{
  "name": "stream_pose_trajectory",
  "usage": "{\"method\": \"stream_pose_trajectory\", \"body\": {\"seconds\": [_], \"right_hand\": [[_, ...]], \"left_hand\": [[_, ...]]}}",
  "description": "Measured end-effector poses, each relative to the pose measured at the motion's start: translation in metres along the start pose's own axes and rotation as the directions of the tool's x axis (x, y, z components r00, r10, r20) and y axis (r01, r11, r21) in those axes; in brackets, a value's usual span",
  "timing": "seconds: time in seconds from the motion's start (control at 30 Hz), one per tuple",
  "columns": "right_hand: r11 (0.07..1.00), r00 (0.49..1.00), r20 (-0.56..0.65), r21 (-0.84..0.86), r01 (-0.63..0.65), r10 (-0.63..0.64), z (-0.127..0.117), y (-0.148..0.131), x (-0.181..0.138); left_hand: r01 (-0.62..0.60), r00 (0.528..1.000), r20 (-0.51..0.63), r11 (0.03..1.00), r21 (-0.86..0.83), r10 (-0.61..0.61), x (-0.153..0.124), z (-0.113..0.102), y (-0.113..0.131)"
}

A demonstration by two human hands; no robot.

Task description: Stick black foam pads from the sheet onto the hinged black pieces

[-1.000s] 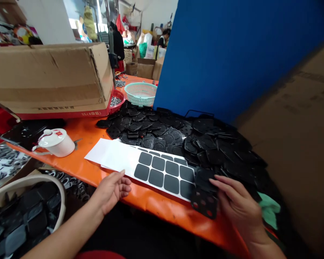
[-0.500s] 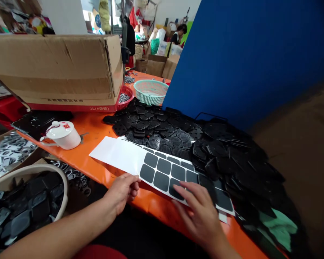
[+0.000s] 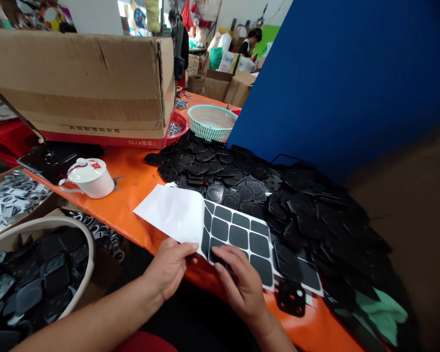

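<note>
A white sheet (image 3: 170, 211) carries rows of dark grey rounded-square stickers (image 3: 238, 236) on its right part. The bare left part is bent up in a fold. My left hand (image 3: 172, 266) pinches the sheet's front edge between thumb and fingers. On the front row, my right hand (image 3: 242, 281) has its thumb and fingertips closed at the edge of a sticker; the fingers partly hide it. A black plate with holes (image 3: 291, 297) lies right of the sheet, near the table's front edge. Another black pad (image 3: 286, 259) lies beside the sheet's right end.
Black pads (image 3: 238, 171) are heaped behind the sheet and to the right. A white lidded cup (image 3: 95, 180) and a large carton (image 3: 77, 83) stand on the left. A bucket of black pads (image 3: 90, 254) is below. Green basket (image 3: 211, 122) and blue panel (image 3: 333, 88) are behind.
My right hand has moved left across the sheet towards my left hand, and its fingers have closed. The sheet's fold has risen. The black plate with holes now shows at right.
</note>
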State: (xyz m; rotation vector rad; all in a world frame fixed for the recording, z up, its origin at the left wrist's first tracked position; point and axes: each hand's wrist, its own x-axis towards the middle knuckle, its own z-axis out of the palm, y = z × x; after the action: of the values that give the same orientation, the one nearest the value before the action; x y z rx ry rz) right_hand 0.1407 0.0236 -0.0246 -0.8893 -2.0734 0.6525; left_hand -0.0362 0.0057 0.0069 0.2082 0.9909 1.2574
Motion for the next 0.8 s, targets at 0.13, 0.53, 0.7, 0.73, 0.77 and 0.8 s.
{"method": "stream_pose_trajectory", "body": {"seconds": [0.13, 0.53, 0.7, 0.73, 0.77, 0.8], "right_hand": [[0.992, 0.999, 0.006, 0.12, -0.046, 0.045, 0.0, -0.001, 0.013], [0.987, 0.986, 0.07, -0.049, 0.154, -0.15, -0.009, 0.019, 0.013], [0.96, 0.976, 0.055, -0.175, 0.219, -0.212, -0.015, 0.02, 0.014], [0.959, 0.977, 0.039, -0.188, 0.212, -0.208, -0.017, 0.02, 0.013], [0.961, 0.98, 0.017, -0.192, 0.198, -0.198, -0.019, 0.02, 0.012], [0.965, 0.983, -0.011, -0.189, 0.18, -0.185, -0.022, 0.02, 0.01]], "left_hand": [[0.071, 0.997, 0.023, 0.997, 0.019, -0.072, 0.009, 0.014, -0.004], [0.177, 0.984, -0.045, 0.981, 0.084, -0.174, 0.014, 0.011, -0.012], [0.175, 0.983, -0.072, 0.983, 0.061, -0.17, 0.016, 0.003, -0.01], [0.169, 0.982, -0.092, 0.985, 0.046, -0.164, 0.017, 0.001, -0.008], [0.159, 0.981, -0.117, 0.987, 0.032, -0.155, 0.018, 0.0, -0.006], [0.145, 0.979, -0.149, 0.989, 0.018, -0.141, 0.019, -0.002, -0.004]]}}
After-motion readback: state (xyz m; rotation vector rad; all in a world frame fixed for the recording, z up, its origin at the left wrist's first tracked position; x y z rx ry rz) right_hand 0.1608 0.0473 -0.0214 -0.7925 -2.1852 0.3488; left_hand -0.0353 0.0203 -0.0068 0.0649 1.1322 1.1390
